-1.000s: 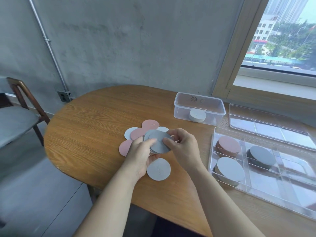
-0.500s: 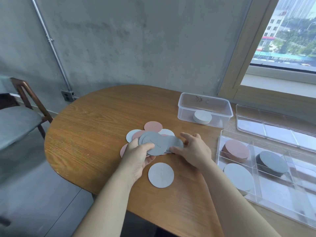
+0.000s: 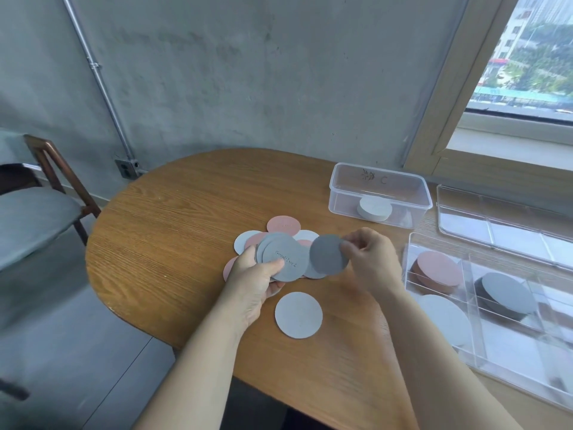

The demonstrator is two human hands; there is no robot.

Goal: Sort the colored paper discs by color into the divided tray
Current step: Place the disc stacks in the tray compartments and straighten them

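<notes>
Being pinched at its rim by the right hand (image 3: 370,259), a dark grey disc (image 3: 327,254) is being held beside the stack (image 3: 283,259) gripped by the left hand (image 3: 252,282); level carrying to the tray (image 3: 406,268) and its grey pile (image 3: 504,293) is being advised.

The counter (image 3: 173,231) is orange-brown wood with strong grain. The fanned discs (image 3: 283,257) in the left hand (image 3: 257,274) are mid grey, one with tiny lettering. The single disc (image 3: 328,254) in the right hand (image 3: 369,256) is darker grey. The loose pile (image 3: 283,225) is dusty pink and pale blue-grey, and the nearest disc (image 3: 298,315) is light grey. The see-through tray (image 3: 508,358) has a pink stack (image 3: 438,268), a dark grey stack (image 3: 508,293) and a whitish stack (image 3: 443,318).
</notes>
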